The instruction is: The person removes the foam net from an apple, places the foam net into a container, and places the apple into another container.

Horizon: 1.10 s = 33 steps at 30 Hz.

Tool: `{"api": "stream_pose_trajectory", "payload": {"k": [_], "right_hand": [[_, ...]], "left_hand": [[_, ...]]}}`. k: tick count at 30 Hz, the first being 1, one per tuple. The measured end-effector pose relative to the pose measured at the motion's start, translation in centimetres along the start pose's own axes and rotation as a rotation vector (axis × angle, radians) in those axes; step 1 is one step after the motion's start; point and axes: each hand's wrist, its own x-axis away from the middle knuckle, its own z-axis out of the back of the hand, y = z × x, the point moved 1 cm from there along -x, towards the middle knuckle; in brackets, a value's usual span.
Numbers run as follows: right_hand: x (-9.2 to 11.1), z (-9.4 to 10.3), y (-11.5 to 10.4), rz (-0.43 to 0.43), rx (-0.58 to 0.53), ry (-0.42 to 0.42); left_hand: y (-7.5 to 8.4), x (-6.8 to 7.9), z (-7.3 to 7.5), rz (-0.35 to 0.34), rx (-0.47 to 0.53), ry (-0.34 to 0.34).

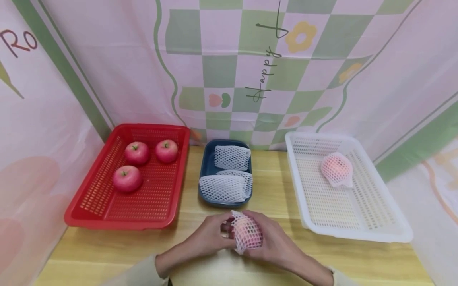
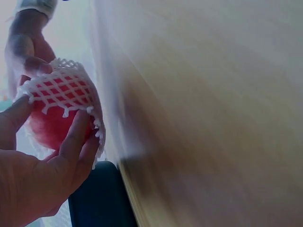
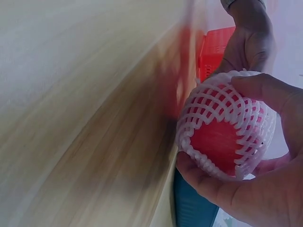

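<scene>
Both hands hold an apple (image 2: pixel 52 126) in a white foam net sleeve (image 1: pixel 247 234) above the front of the table. My right hand (image 1: pixel 274 241) grips the netted apple from the right, thumb on one side and fingers on the other. From the left, my left hand (image 1: pixel 209 237) pinches the sleeve's open edge with thumb and fingertips. In the left wrist view, red skin shows bare below the net's edge. The right wrist view shows another bare red patch (image 3: pixel 215 144) at the sleeve's other opening.
On the left, a red basket (image 1: pixel 175 186) holds three bare apples (image 1: pixel 127 178). Several foam net sleeves (image 1: pixel 232 157) lie in a dark blue tray (image 1: pixel 207 159) at the middle. To the right, a white basket (image 1: pixel 297 178) contains one netted apple (image 1: pixel 336 169). A patterned cloth hangs behind.
</scene>
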Motion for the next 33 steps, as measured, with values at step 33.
{"api": "stream_pose_trajectory", "payload": {"k": [33], "right_hand": [[-0.2, 1.0, -0.9, 0.102, 0.056, -0.039]], "left_hand": [[-0.3, 0.5, 0.2, -0.06, -0.049, -0.056]]}}
